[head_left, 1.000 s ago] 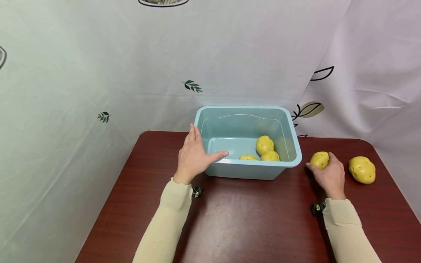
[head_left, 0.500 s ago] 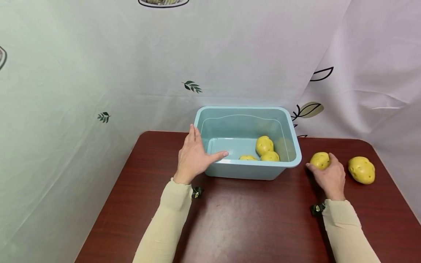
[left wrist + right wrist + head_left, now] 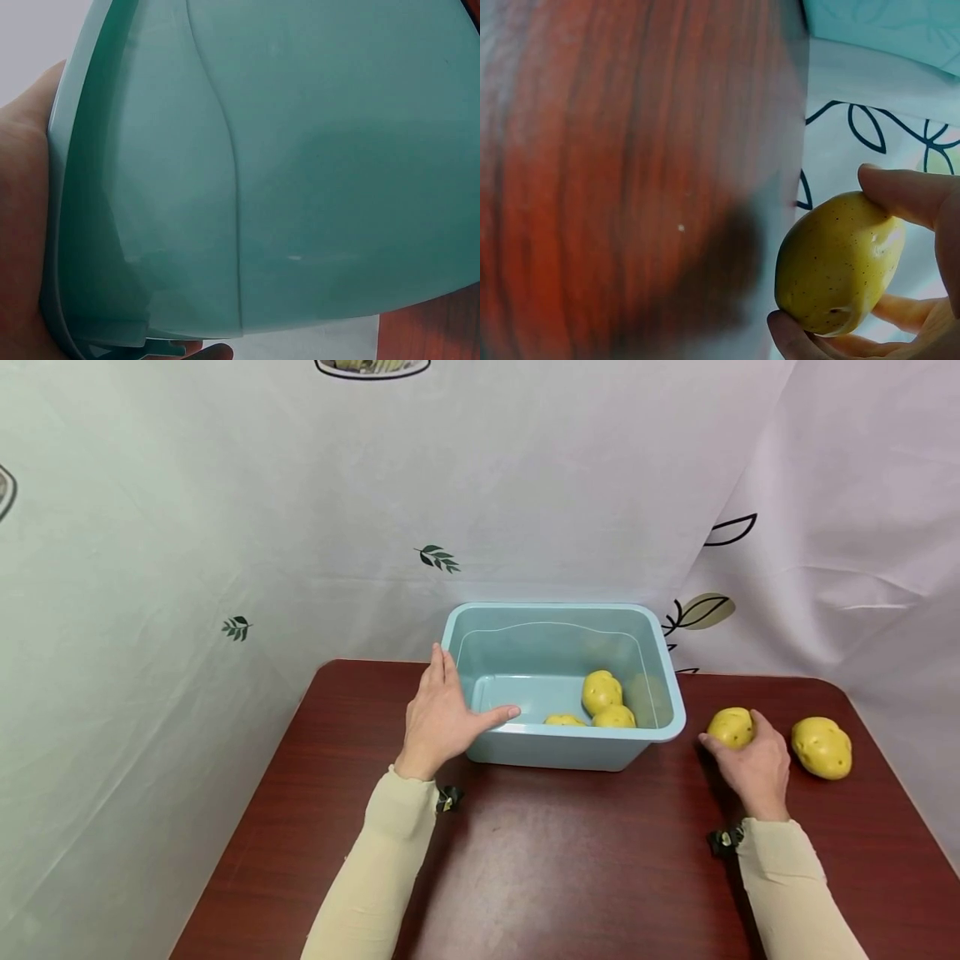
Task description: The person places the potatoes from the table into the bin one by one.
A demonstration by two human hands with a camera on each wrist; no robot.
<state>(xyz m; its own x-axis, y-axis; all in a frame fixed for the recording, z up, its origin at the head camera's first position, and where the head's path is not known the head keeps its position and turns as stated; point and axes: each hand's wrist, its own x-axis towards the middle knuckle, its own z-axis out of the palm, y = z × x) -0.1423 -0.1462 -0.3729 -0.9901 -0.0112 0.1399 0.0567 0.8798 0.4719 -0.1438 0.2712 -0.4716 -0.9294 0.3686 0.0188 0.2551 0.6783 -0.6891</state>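
Note:
A yellow potato (image 3: 730, 727) is pinched between the thumb and fingers of my right hand (image 3: 756, 768), to the right of the bin. The right wrist view shows the potato (image 3: 840, 262) with fingertips at both ends and a dark shadow on the table beside it. My left hand (image 3: 438, 714) rests at the near left corner of the light blue bin (image 3: 555, 748), fingers straight along the left rim and thumb stretched over the front rim. Inside the bin lie a potato (image 3: 602, 692), a second potato (image 3: 615, 717) and a third potato (image 3: 565, 720), partly hidden by the front wall.
Another potato (image 3: 822, 747) sits on the dark red table (image 3: 570, 852), right of my right hand. A white printed cloth (image 3: 555, 485) hangs close behind the bin and along the table's sides. Dark straps circle both wrists.

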